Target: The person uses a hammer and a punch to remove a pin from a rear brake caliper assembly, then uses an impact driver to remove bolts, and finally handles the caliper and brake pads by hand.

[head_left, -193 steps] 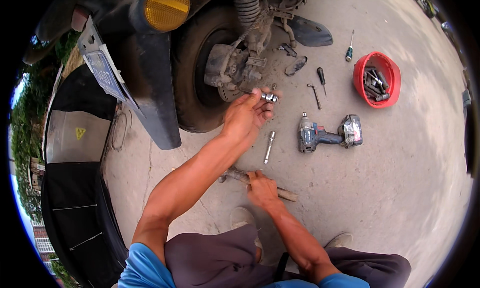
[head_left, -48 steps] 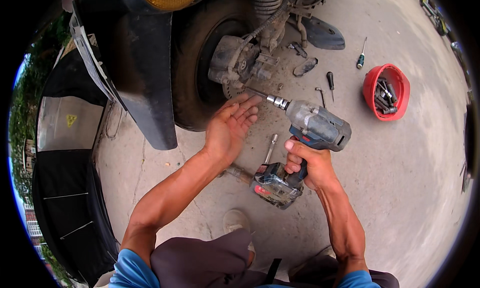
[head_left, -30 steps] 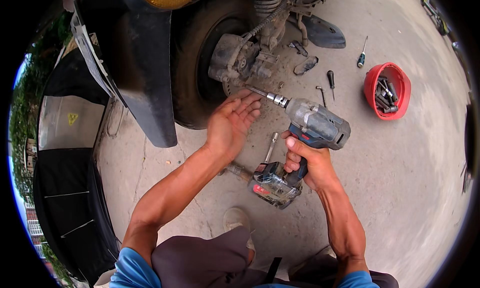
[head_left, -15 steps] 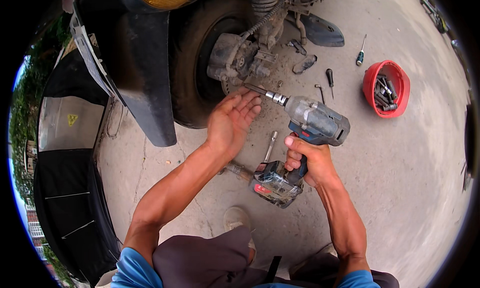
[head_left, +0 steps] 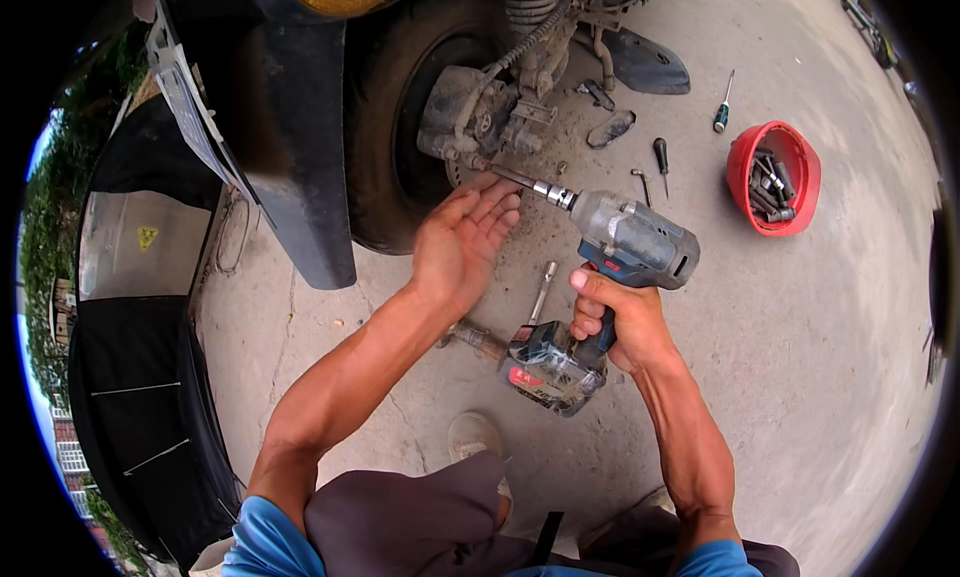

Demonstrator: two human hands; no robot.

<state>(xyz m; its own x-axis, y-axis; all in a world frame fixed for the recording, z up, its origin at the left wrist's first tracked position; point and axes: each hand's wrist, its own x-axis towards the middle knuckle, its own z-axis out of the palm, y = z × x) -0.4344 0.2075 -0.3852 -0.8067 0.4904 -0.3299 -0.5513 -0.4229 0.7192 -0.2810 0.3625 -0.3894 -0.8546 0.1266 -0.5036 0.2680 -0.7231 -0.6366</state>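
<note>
My right hand [head_left: 630, 322] is wrapped around the handle of a cordless impact wrench [head_left: 640, 242], whose dusty battery hangs toward me. From its chrome socket [head_left: 552, 193] a long bit [head_left: 505, 174] points left to the lower edge of the dirty rear hub casing [head_left: 465, 112] on a scooter wheel [head_left: 375, 192]. Whether the bit's tip sits in a fastener is too small to tell. Just under the bit, my left hand [head_left: 465, 237] is turned palm up with fingers stretched out, near or touching the bit, holding nothing.
On the concrete lie a screwdriver [head_left: 723, 107], a black-handled screwdriver [head_left: 660, 162], a small hex key [head_left: 641, 185], a socket wrench [head_left: 544, 292] and a hammer [head_left: 475, 339]. A red helmet [head_left: 735, 172] holds several sockets. The scooter's mudguard [head_left: 305, 157] hangs left of the wheel.
The view has shifted very slightly against the scooter. Both hands and the impact wrench hold nearly the same place.
</note>
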